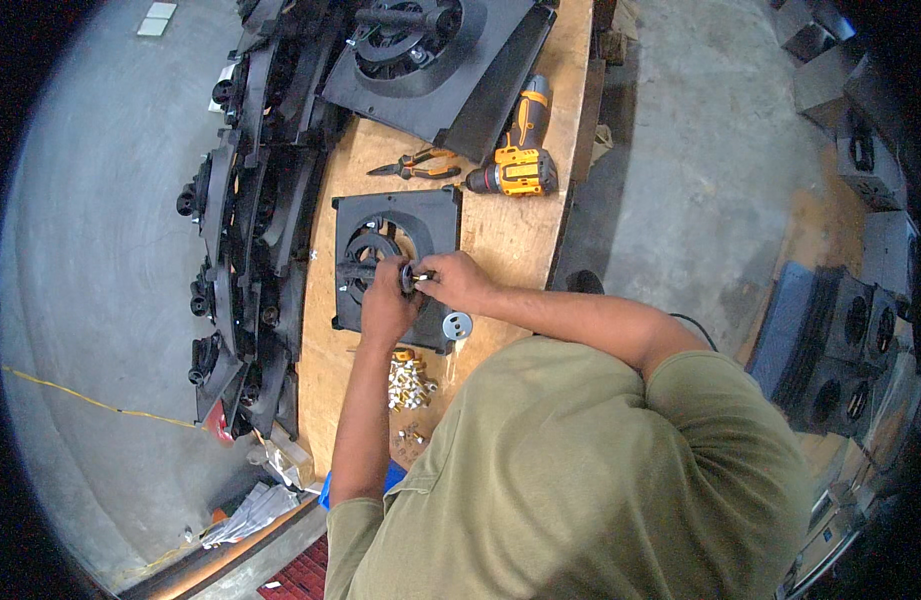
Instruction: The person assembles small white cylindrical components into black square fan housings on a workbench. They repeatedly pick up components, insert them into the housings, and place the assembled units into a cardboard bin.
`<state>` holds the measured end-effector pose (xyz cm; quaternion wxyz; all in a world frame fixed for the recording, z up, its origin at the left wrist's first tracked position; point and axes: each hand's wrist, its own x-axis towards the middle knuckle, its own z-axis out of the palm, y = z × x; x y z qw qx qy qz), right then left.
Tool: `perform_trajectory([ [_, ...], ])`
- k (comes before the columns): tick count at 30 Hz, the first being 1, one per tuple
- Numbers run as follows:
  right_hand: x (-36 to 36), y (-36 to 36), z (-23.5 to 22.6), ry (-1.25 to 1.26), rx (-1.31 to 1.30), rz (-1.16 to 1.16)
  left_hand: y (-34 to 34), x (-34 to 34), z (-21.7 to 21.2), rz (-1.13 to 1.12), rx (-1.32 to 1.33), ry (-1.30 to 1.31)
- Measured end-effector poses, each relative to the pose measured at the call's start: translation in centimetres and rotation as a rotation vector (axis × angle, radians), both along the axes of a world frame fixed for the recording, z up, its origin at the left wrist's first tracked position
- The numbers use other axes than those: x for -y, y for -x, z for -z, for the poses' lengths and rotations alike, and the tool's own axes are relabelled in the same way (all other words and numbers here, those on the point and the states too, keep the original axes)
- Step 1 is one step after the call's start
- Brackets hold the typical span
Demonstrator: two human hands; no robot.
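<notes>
A square black plastic panel (442, 215) with a round opening lies in front of me on the wooden table. My left hand (386, 292) is closed over its middle, gripping a dark round part (407, 278) at the end of a bar across the opening. From the right, my right hand (454, 281) pinches a small white-and-brass fitting (421, 277) against that round part. How far the fitting sits in the part cannot be made out. A silver disc with holes (457, 326) rests at the panel's near right corner. Several similar white-and-brass fittings (410, 386) are heaped nearer me.
Orange-handled pliers (420, 166) and a yellow-black cordless drill (521, 165) lie beyond the panel. Farther back sits a larger black fan housing (460, 75). Black housings are stacked along the left (270, 200). The table's right edge (570, 190) drops to a concrete floor.
</notes>
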<state>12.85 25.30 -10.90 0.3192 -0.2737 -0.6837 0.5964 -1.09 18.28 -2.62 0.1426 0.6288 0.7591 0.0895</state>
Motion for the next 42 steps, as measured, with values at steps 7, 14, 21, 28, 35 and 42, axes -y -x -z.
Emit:
perform_trajectory([
  [7, -0.4, 0.1, -0.4, -0.292, 0.174, -0.038, 0.5, -0.2, -0.3, 0.0, 0.018, 0.021],
  [14, -0.6, 0.0, -0.9, -0.212, 0.271, -0.107, 0.8, -0.2, -0.1, 0.007, 0.036, 0.003],
  [21, -0.2, 0.7, -0.5, 0.279, 0.042, -0.041, 0.4, -0.4, -0.3, 0.011, 0.064, -0.029],
  [28, -0.7, 0.9, -1.1, 0.528, 0.092, -0.128, 0.7, -0.2, 0.1, -0.003, 0.041, -0.028],
  [35, -0.2, -0.7, -1.5, -0.11, 0.259, -0.082, 0.7, -0.1, 0.2, 0.03, 0.039, -0.08],
  [42, -1.3, -0.6, -1.6, -0.441, 0.456, -0.216, 0.6, -0.1, 0.1, 0.006, 0.026, -0.045],
])
